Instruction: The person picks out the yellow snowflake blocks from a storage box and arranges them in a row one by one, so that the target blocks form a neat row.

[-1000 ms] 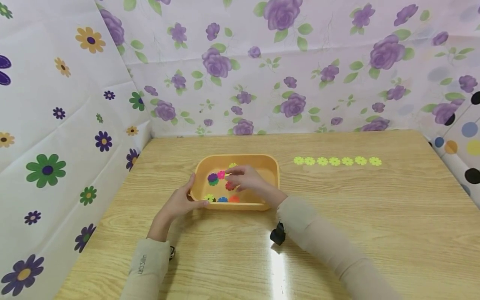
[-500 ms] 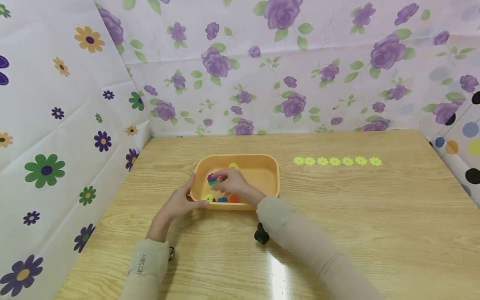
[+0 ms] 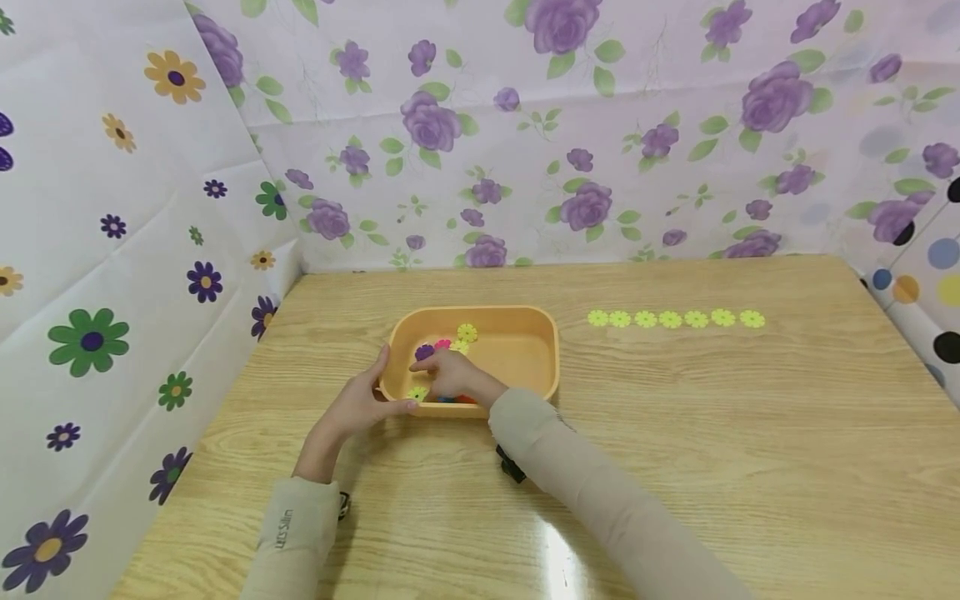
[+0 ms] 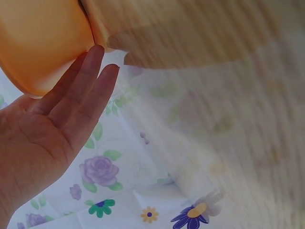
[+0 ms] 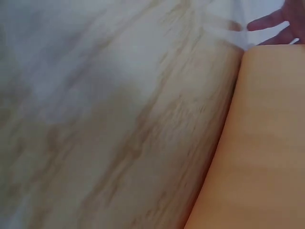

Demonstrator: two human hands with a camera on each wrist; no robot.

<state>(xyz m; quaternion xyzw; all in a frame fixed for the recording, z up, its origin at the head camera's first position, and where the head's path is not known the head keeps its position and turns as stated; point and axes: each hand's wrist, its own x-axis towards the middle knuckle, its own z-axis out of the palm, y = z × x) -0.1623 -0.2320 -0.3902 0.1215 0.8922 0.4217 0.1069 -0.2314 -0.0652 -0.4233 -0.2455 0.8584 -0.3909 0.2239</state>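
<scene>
An orange plastic tub holds several small flower-shaped plastic discs. Purple and pink discs lie toward its left, beside two yellow discs. Another yellow disc is in the front left corner. My right hand reaches into the tub, index finger stretched out to the left; it covers most of a blue and an orange-red disc. My left hand steadies the tub's left front corner, thumb along the front rim. In the left wrist view its fingers lie straight against the tub's outside.
On the wooden table, right of the tub, several yellow-green flower discs form a straight row. Flower-printed cloths rise behind and at the left. A black wrist camera hangs under the right sleeve.
My right hand has moved left and lower inside the tub, uncovering yellow discs behind it and covering the blue and orange-red ones. The left hand and the row of discs stay in place.
</scene>
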